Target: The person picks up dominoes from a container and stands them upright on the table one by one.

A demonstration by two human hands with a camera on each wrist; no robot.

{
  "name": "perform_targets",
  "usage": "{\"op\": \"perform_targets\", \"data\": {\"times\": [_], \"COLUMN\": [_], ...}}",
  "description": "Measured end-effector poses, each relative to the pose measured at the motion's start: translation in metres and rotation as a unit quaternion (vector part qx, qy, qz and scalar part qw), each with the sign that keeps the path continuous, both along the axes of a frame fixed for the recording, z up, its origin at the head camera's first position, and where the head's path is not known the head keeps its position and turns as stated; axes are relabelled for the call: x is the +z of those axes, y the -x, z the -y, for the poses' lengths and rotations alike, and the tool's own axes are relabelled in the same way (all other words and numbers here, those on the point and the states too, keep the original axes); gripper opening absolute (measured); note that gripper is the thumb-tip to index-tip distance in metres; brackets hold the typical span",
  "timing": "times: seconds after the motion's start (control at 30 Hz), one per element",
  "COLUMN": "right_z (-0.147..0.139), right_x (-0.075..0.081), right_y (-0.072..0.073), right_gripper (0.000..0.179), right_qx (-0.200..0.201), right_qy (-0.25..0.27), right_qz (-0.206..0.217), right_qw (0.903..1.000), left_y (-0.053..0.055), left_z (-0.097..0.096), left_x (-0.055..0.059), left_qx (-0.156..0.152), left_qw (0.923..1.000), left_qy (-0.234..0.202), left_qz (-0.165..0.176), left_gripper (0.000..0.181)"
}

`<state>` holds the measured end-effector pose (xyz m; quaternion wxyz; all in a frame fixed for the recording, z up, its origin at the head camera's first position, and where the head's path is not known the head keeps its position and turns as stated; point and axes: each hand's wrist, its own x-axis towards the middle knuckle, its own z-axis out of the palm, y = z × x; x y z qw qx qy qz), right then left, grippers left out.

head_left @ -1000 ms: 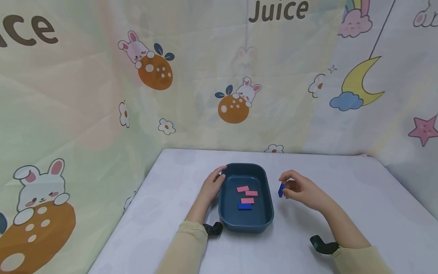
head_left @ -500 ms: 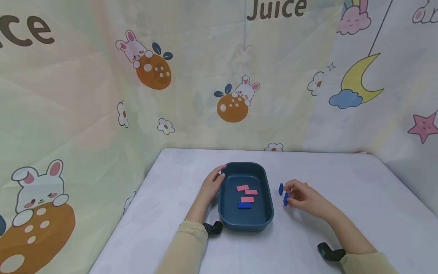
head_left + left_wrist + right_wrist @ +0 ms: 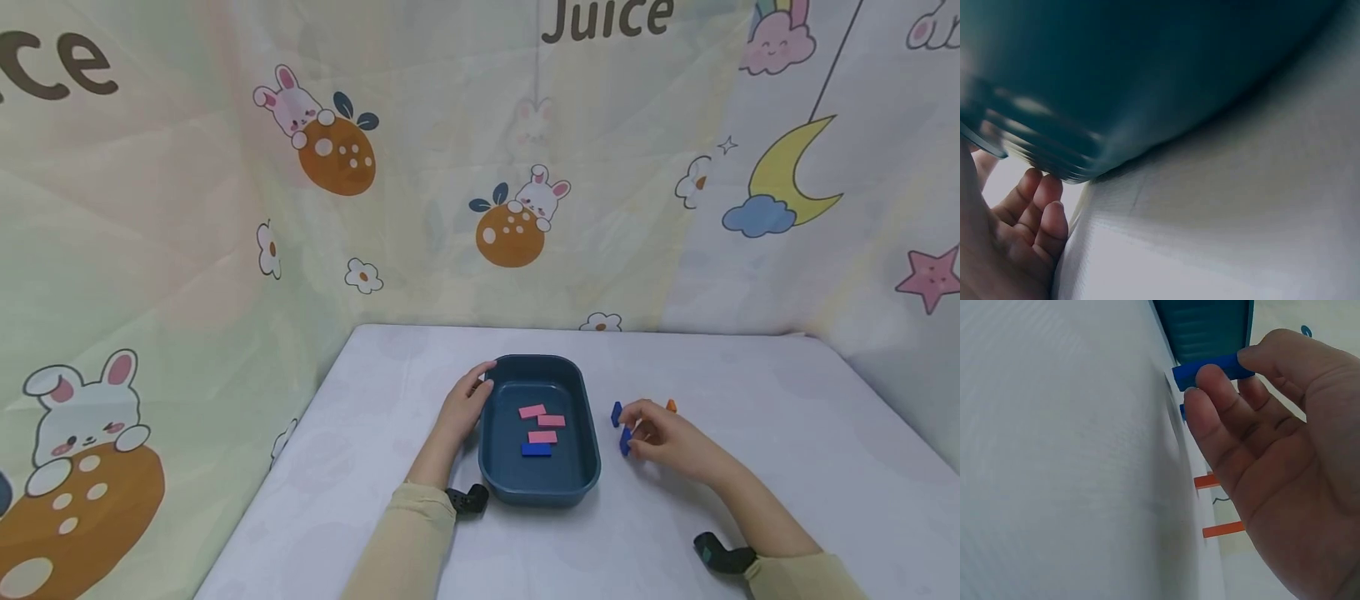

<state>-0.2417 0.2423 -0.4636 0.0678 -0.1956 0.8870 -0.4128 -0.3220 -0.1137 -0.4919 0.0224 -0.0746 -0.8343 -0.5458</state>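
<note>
A dark blue-green plastic container [image 3: 491,475] sits on the table, with several pink blocks [image 3: 542,437] and one blue block [image 3: 536,450] lying flat inside. My left hand [image 3: 459,410] grips its far left side, thumb and forefinger at the rim; in the left wrist view the other fingertips touch the outer wall [image 3: 1166,69]. To the right of the container, my right hand [image 3: 671,437] pinches a second blue block [image 3: 1210,370] between thumb and fingertips. Just beyond those fingers, another blue block [image 3: 616,414] stands on the table.
An orange block [image 3: 671,406] shows behind the right hand; the right wrist view has two orange blocks [image 3: 1222,529] partly hidden by the palm. White cloth covers the table [image 3: 420,358]. Printed curtains [image 3: 420,225] hang behind it and at its left.
My right hand has shifted slightly right and nearer. Two blue blocks show beside it where one showed a second ago, and an orange block has come into view. The left hand stays put.
</note>
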Motion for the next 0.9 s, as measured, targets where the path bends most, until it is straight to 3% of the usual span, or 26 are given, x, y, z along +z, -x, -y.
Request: {"op": "perform_targets", "data": {"times": [0.43, 0.9], "right_z": [-0.0042, -0.0029], "right_x": [-0.0062, -0.0023], "right_y": [0.0006, 0.0007], "right_gripper": [0.034, 0.035], "right_qx": [0.013, -0.008], "right_qy": [-0.013, -0.035], "right_qz": [-0.013, -0.013], "right_qw": [0.9997, 0.9993], "left_y": [-0.0005, -0.0031], "left_z": [-0.0007, 0.0004], "left_x": [-0.0009, 0.0026], "left_qx": [0.007, -0.002], "left_qw": [1.0000, 1.0000], "left_qy": [0.001, -0.002], "left_qz": [0.003, 0.005], "left_gripper": [0.035, 0.036]}}
